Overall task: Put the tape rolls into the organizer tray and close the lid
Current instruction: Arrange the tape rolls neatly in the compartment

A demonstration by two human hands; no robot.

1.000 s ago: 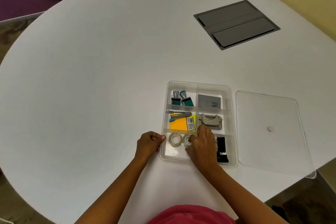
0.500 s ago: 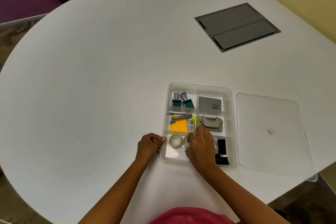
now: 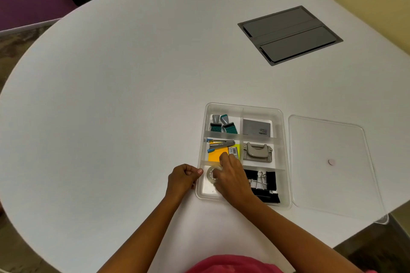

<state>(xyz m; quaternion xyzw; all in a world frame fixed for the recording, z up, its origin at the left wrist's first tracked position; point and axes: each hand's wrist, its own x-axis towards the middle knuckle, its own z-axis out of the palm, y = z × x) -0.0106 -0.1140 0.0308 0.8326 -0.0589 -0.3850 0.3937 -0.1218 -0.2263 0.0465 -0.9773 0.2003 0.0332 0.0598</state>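
Note:
The clear organizer tray [image 3: 285,139] sits on the white table near the front edge. My right hand [image 3: 231,178] reaches into its near-left compartment, fingers curled down over the tape rolls. One clear tape roll [image 3: 210,175] shows at the hand's left side, and the other is hidden under the hand. My left hand [image 3: 182,178] is closed at the tray's left rim, thumb pressed to the edge. The clear lid [image 3: 332,184] lies flat on the table just right of the tray.
Other compartments hold stamps [image 3: 223,124], a grey card [image 3: 256,127], a stapler on sticky notes [image 3: 219,144], a hole punch [image 3: 257,152] and black binder clips [image 3: 264,182]. A grey cable hatch [image 3: 289,34] is set into the table at the far right. The lid's corner overhangs the table edge.
My right hand has shifted left inside the compartment and now covers the second tape roll. The left hand has stayed at the tray's rim.

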